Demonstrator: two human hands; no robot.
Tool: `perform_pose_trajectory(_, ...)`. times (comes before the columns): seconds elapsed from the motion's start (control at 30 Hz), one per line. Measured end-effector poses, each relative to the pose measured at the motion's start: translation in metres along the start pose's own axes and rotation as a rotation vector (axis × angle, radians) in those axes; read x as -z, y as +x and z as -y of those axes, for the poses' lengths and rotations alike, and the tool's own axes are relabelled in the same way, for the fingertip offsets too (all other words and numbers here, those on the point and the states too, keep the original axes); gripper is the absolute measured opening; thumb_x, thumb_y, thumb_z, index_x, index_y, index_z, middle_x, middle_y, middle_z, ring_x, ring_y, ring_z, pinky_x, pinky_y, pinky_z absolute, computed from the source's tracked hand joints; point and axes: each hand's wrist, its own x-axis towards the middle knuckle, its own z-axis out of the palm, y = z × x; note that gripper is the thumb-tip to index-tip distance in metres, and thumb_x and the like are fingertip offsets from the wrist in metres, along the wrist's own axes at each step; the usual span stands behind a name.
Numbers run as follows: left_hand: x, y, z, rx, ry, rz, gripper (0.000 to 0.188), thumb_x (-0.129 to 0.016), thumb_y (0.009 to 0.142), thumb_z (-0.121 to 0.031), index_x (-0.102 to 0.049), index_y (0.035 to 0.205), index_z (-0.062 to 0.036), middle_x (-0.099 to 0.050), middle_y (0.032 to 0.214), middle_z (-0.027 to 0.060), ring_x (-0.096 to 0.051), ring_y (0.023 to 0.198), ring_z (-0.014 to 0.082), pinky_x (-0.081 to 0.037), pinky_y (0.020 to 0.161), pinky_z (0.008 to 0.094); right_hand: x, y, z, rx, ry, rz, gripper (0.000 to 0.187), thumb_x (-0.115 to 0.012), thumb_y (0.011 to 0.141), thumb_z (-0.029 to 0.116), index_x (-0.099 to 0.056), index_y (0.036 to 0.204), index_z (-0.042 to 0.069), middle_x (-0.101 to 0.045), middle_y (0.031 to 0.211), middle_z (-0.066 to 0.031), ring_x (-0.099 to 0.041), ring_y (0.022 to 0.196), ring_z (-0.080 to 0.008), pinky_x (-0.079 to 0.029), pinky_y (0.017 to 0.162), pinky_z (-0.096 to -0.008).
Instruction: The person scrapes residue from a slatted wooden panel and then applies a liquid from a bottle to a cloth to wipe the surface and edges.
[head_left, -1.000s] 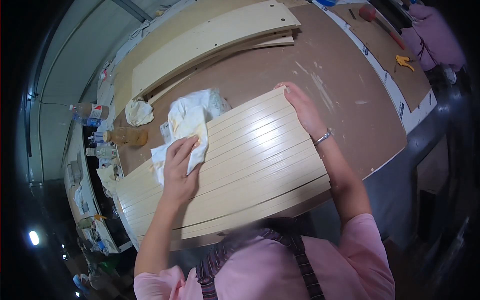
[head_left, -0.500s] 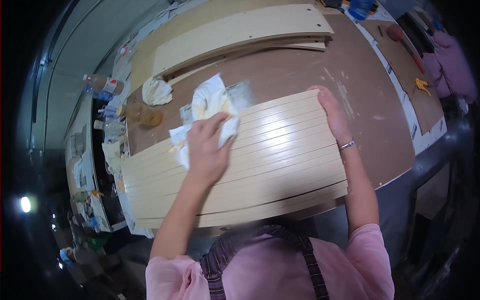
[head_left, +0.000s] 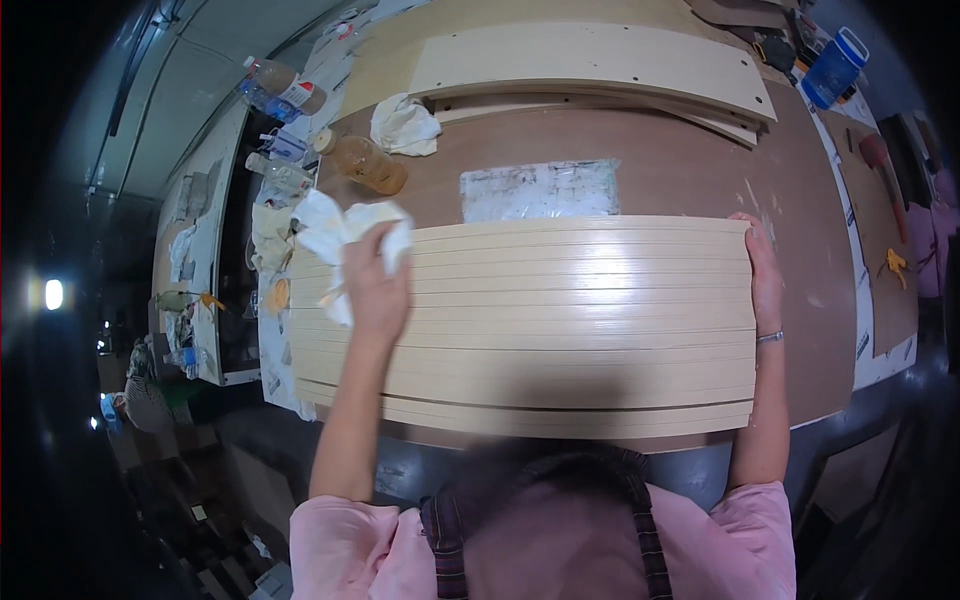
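Observation:
A wide cream panel (head_left: 560, 320) lies across the bench before me, with long lines or gaps running along its length; whether it is one grooved piece or several strips side by side, I cannot tell. My left hand (head_left: 378, 290) is closed on a white cloth (head_left: 375, 220) with yellowish stains, over the panel's left end. Parts of the cloth are blurred and hang loose around the fingers. At the opposite end, my right hand (head_left: 764, 265) grips the panel's right edge, its fingertips at the far corner.
Beyond the panel, a plastic-wrapped slab (head_left: 540, 190) lies on the brown bench top (head_left: 680, 180). Cream boards (head_left: 600, 60) are stacked at the back. A bottle of amber liquid (head_left: 365, 165), a crumpled cloth (head_left: 405, 125) and other bottles (head_left: 285, 85) crowd the left. A blue container (head_left: 835, 68) stands far right.
My left hand has swept the cloth leftward along the panel to its left end. The right hand stays on the right edge. The whole view has turned and shifted.

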Motion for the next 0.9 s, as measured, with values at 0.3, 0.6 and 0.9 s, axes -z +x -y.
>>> perform_pose_trajectory(0.3,0.002,0.011,-0.015,-0.215,0.045,0.141,0.027,-0.073,0.08,-0.013,-0.071,0.106,-0.0046,-0.066,0.117,0.0032,-0.056,0.1,0.0282,-0.039,0.088,0.0402,0.002,-0.004,0.005,0.006,-0.063,-0.076,0.031,-0.045,0.106,0.022,-0.056,0.126,0.001,-0.06,0.118,-0.0021,-0.056,0.11,-0.011,-0.043,0.098,-0.0258)
perform_pose_trajectory(0.6,-0.04,0.014,-0.107,-0.591,-0.091,0.262,0.034,-0.076,0.078,-0.017,-0.069,0.109,-0.0079,-0.064,0.122,0.001,-0.055,0.114,0.0252,-0.036,0.102,0.0443,0.006,0.0,-0.004,0.004,-0.045,-0.024,0.034,-0.045,0.106,0.025,-0.056,0.128,0.002,-0.061,0.119,-0.0023,-0.056,0.111,-0.0116,-0.043,0.098,-0.0258)
perform_pose_trajectory(0.9,0.007,0.003,-0.021,-0.237,0.043,0.139,0.03,-0.073,0.078,-0.01,-0.067,0.106,-0.0009,-0.063,0.114,0.012,-0.057,0.101,0.0346,-0.042,0.09,0.0445,0.009,-0.001,0.0,0.024,-0.089,-0.02,0.034,-0.045,0.106,0.028,-0.058,0.125,0.002,-0.06,0.119,-0.0015,-0.055,0.111,-0.0109,-0.042,0.098,-0.0258)
